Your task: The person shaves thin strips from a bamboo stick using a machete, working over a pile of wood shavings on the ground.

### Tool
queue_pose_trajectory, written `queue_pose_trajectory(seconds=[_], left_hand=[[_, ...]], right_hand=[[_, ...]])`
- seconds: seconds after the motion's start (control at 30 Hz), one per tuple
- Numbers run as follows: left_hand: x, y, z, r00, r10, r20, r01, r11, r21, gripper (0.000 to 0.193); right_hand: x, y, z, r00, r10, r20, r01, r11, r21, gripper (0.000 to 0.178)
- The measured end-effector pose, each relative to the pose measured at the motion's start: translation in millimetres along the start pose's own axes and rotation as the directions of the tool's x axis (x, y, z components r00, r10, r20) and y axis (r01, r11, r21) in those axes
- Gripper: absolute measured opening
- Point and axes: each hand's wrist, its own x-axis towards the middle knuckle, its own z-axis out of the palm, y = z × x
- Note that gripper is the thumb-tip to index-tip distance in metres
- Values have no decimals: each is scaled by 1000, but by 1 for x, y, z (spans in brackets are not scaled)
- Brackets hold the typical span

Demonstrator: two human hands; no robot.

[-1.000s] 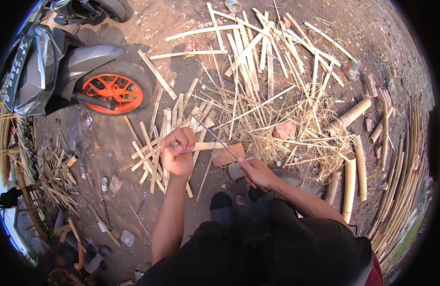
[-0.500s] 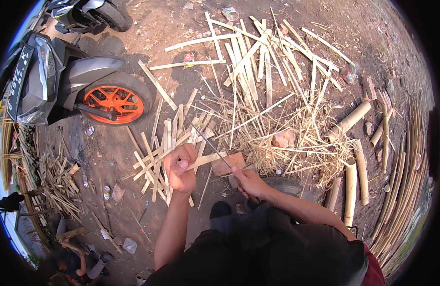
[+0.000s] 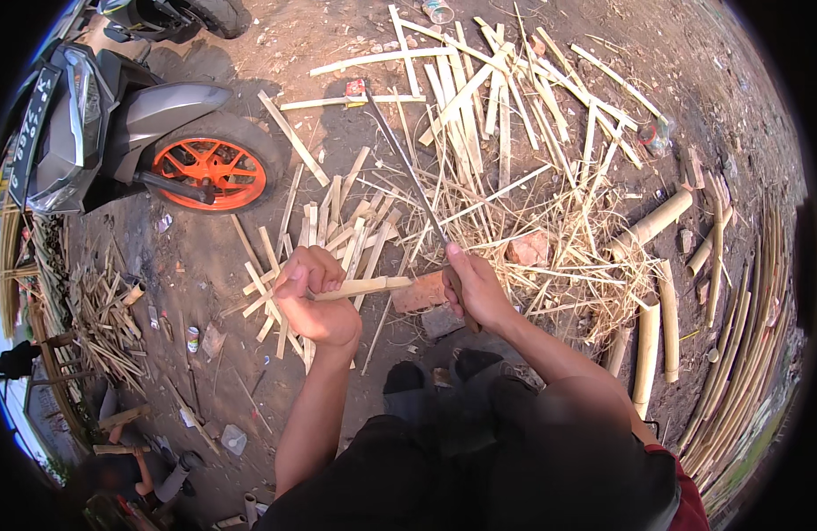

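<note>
My left hand [image 3: 315,296] is closed around a flat, pale bamboo strip [image 3: 373,286], which sticks out to the right. Its far end reaches a red brick [image 3: 419,292] on the ground; whether they touch I cannot tell. My right hand [image 3: 479,288] grips the handle of a long, thin-bladed knife [image 3: 404,159]. The blade points away and to the left, apart from the strip. Beyond my left hand lies a heap of short bamboo strips [image 3: 360,239]. Thin bamboo shavings [image 3: 567,288] are piled to the right of the brick.
Longer strips [image 3: 466,115] lie scattered farther off. A parked motorcycle [image 3: 174,119] with an orange wheel stands at the left. Thick bamboo pieces [image 3: 647,354] and long poles [image 3: 740,354] lie to the right. Another person [image 3: 138,469] is at the lower left, near more cut bamboo [image 3: 112,332].
The knife has risen from near the strip, its tip now pointing farther away. My right hand has moved slightly away and right. My left hand has turned and shifted left.
</note>
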Motion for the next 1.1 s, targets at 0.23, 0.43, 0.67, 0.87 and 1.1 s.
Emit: queue_pose_trajectory(seconds=[0.23,0.43,0.67,0.87,1.1], left_hand=[[5,-40,2,998,59,-21,-56,989,137,25],[10,-54,-22,999,1,-32,3,995,98,30],[12,-58,-15,986,8,-166,19,986,163,30],[17,-58,-15,970,12,-241,23,990,142,32],[29,-67,-6,962,-15,-273,70,979,191,32]], right_hand=[[-17,49,4,992,127,8,-127,992,2,64],[-24,54,35,983,154,97,-121,950,-288,63],[-8,-12,63,995,-48,88,50,998,-23,63],[-9,88,62,982,174,70,-121,873,-473,68],[-12,72,73,1000,-14,-21,7,944,-329,70]])
